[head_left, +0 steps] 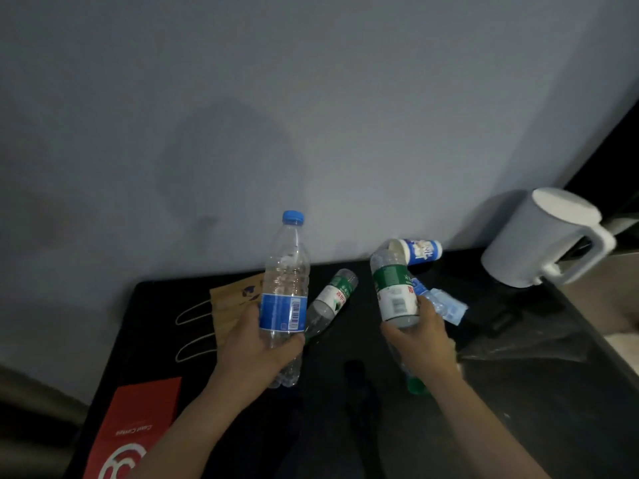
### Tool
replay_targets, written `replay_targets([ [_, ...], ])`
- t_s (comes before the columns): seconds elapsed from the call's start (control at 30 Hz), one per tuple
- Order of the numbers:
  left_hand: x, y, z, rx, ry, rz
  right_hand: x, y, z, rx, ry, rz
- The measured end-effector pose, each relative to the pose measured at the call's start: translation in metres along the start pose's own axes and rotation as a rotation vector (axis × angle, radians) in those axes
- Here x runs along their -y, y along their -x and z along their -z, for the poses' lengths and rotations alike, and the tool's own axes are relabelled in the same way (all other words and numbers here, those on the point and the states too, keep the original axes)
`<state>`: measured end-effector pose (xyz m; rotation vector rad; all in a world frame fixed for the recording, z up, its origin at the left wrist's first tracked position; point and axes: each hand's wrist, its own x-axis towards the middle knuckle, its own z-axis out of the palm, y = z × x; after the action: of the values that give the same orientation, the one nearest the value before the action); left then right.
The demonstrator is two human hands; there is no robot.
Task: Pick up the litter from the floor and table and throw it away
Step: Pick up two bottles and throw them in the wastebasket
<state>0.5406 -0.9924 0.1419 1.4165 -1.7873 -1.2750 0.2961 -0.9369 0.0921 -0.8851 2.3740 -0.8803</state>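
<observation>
The left hand point(256, 344) gripped a blue-label bottle point(285, 281) upright above the dark worktop point(518, 409), while the right hand point(420, 344) held a green-label bottle point(394, 288) with its green cap pointing down. Between them a third bottle point(333, 299) lay on its side. A tipped cup point(420, 252) lay near the wall, left of a white kettle point(539, 243).

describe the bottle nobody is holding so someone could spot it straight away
Start at the black table against the grey wall and look between the two hands. A clear lying bottle with a green and white label rests there on its side. Unlike the blue-labelled bottle in the left hand and the green-labelled bottle in the right hand, no hand holds it.
</observation>
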Motion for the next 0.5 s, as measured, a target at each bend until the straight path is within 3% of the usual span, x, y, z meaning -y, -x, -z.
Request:
replay_targets([
  [0.27,-0.073,0.016,0.017,0.124,0.085,-0.254,0.048,0.099,0.103,-0.257,-0.306,0.167],
  [0.5,-0.151,0.059,-0.026,0.283,0.201,-0.488,0.047,0.16,0.196,-0.482,-0.359,0.301],
])
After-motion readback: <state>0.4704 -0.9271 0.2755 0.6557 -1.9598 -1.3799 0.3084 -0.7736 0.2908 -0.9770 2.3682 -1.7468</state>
